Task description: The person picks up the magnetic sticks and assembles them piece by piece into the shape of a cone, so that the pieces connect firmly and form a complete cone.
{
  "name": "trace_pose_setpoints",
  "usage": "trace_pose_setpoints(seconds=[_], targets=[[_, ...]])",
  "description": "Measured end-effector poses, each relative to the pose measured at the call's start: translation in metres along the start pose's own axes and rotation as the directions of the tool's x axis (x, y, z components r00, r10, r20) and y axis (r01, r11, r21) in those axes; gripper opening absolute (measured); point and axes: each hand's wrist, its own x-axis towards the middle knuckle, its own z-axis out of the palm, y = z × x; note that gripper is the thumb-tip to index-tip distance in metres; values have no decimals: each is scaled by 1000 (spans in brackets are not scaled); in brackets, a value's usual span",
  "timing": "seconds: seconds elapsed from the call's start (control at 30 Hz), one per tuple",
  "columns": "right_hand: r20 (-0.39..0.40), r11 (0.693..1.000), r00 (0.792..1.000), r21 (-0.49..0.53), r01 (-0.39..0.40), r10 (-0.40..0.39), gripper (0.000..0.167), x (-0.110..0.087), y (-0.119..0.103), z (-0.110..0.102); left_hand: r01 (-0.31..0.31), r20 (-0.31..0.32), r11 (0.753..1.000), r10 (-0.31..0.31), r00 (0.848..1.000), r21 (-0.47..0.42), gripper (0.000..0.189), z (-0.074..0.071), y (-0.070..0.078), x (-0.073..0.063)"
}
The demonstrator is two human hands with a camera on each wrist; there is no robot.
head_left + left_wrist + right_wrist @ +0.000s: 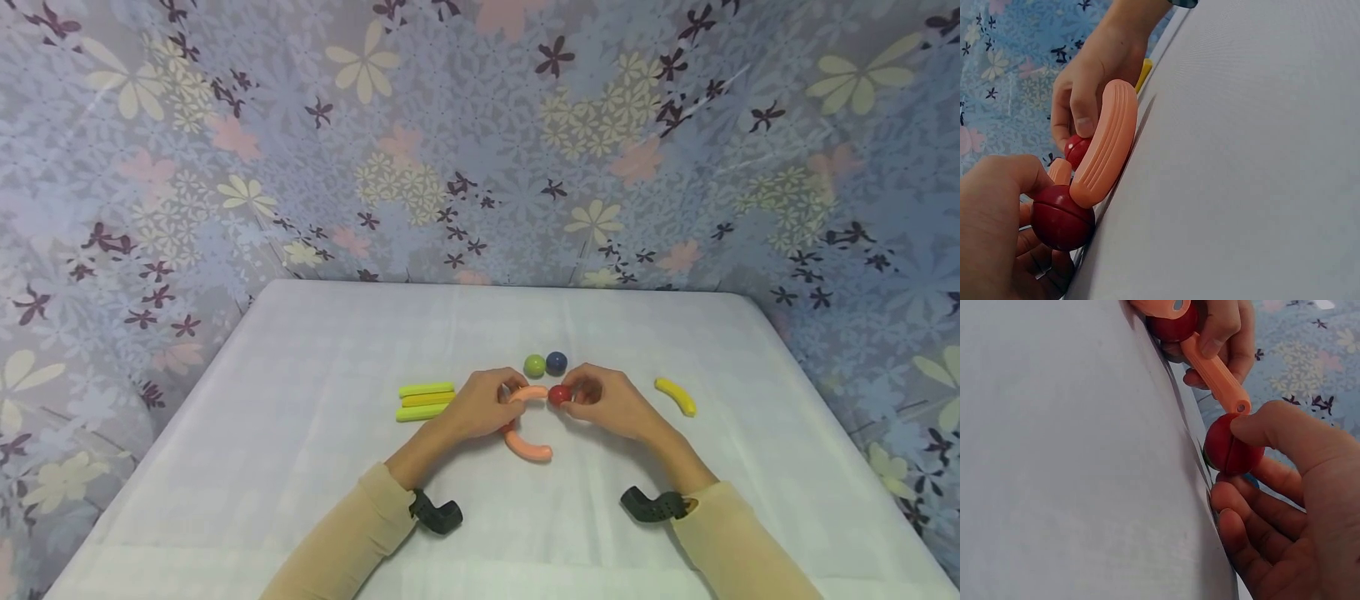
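With bent fingers my left hand (pixel 480 404) grips an upper curved orange rod (pixel 534 392) near a red ball (pixel 1063 219). A second curved orange rod (pixel 528 450) joins that ball and arcs toward the front. Between thumb and fingers, my right hand (pixel 611 404) pinches another red ball (pixel 559 395). This ball sits right at the free end of the upper rod in the right wrist view, where a small metal disc shows in the rod's tip. My left palm hides part of the first red ball in the head view.
Behind the hands lie a green ball (pixel 534 365) and a dark blue ball (pixel 557 362). Several straight yellow-green sticks (pixel 426 400) lie left of my left hand. A curved yellow rod (pixel 676 397) lies to the right on the white-covered table (pixel 300 500).
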Motion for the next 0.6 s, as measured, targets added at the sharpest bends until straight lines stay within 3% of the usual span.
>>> trace_pose_setpoints(seconds=[0.3,0.6], targets=[[13,998,1000,58,5,-6,31,0,-3,0,0,-7,1000,0,1000,2,27,1,-1,0],[-6,999,999,37,37,-37,29,-3,-12,2,-12,-10,999,12,1000,41,33,1,1,0]])
